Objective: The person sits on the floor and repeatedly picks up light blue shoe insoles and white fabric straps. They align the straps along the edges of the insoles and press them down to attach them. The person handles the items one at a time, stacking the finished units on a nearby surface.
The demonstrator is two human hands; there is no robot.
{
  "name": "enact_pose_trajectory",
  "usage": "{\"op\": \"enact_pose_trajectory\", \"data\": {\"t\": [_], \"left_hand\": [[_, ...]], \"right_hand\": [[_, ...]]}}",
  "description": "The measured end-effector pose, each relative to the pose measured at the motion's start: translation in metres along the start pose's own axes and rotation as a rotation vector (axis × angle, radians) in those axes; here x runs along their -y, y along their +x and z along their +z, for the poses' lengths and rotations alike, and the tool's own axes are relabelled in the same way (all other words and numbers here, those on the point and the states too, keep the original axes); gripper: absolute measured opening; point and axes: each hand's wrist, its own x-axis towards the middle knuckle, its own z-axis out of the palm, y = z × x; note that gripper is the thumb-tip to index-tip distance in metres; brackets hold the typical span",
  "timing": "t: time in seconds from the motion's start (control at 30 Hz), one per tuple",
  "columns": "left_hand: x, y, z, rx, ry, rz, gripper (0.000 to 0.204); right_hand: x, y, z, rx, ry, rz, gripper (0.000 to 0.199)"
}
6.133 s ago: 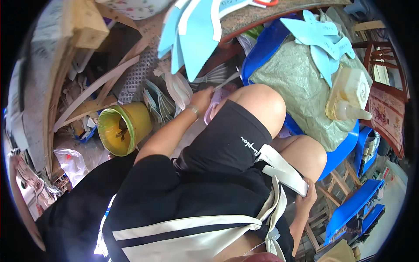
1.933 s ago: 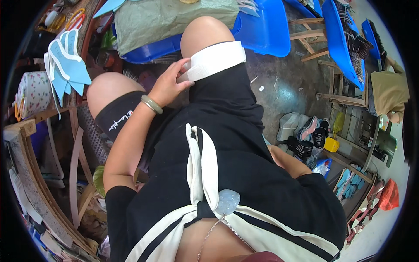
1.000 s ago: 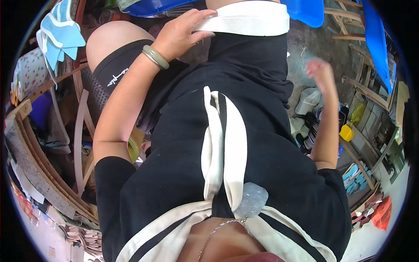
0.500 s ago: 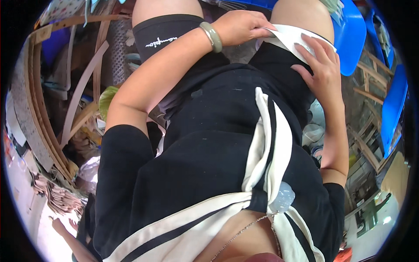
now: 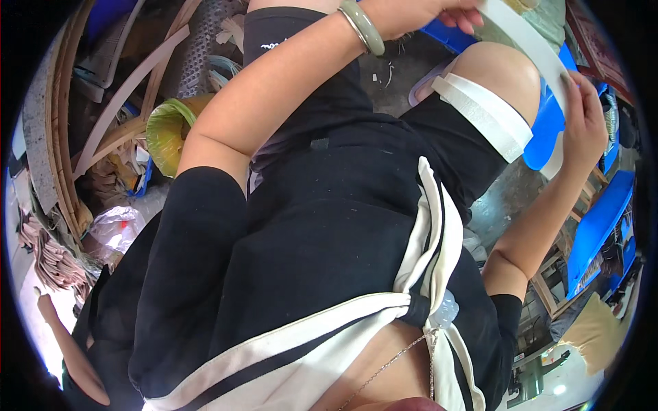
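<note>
Both my hands are raised past my knees, with a long white strip (image 5: pixel 531 40) stretched between them. My left hand (image 5: pixel 404 17), below a pale bangle (image 5: pixel 363 29), pinches it near the picture's top edge, where part of the strip may be cut off. The other part is between the thumb and fingers of my right hand (image 5: pixel 587 123), which is closed. Across my right thigh, just above the hem of my black shorts, lie a few more flat white strips (image 5: pixel 483 118), overlapping one another. They touch neither hand.
On the left stand curved wooden boards (image 5: pixel 58 130) and a bin with a yellow-green liner (image 5: pixel 168 137). A clear plastic bag (image 5: pixel 116 229) lies lower down. Blue plastic (image 5: pixel 596 236) and wooden frames (image 5: pixel 545 294) are at the right. Another person's arm (image 5: pixel 72 342) shows at lower left.
Both hands have lifted off my right thigh and moved forward and to the right, taking one white strip with them. The other strips on the thigh are now uncovered.
</note>
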Motion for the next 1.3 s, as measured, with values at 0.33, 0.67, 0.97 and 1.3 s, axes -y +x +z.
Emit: {"op": "enact_pose_trajectory", "data": {"t": [0.33, 0.67, 0.97, 1.3], "left_hand": [[-0.034, -0.005, -0.069, -0.333, -0.215, 0.258, 0.028], [-0.052, -0.02, -0.075, -0.352, -0.098, 0.24, 0.033], [-0.028, 0.048, -0.117, -0.332, 1.13, 0.139, 0.038], [-0.032, 0.255, -0.132, -0.39, 2.036, 0.144, 0.065]], "right_hand": [[0.002, 0.01, 0.006, 0.536, 0.73, 0.18, 0.024], [-0.028, -0.023, -0.008, 0.272, 1.357, 0.066, 0.011], [0.016, 0.011, 0.001, 0.187, 1.287, 0.053, 0.039], [0.038, 0.043, 0.032, 0.19, 0.632, -0.31, 0.03]]}}
